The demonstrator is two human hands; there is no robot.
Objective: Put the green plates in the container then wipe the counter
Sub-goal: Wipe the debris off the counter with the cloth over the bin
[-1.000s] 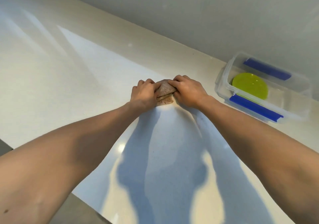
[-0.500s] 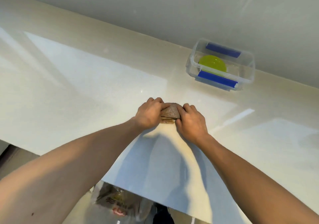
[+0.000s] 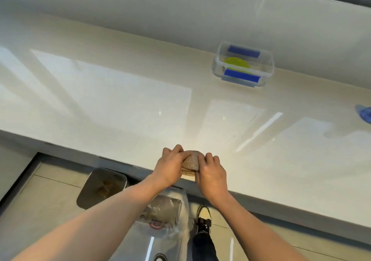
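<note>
A folded brown cloth [image 3: 190, 163] lies at the front edge of the cream counter [image 3: 120, 100]. My left hand [image 3: 169, 165] grips its left side and my right hand [image 3: 210, 171] grips its right side. Far back on the right, against the wall, stands a clear container [image 3: 267, 63] with blue clips. Green plates [image 3: 236, 62] lie inside it.
A blue object [image 3: 364, 114] shows at the right edge of the counter. Below the counter edge on the tiled floor are a grey bin [image 3: 102, 186], a plastic bag [image 3: 164, 214] and my shoe [image 3: 203, 219].
Both hands have drawn the cloth back across the counter to its front edge. The view has pulled back, so the container looks farther away and the floor now shows.
</note>
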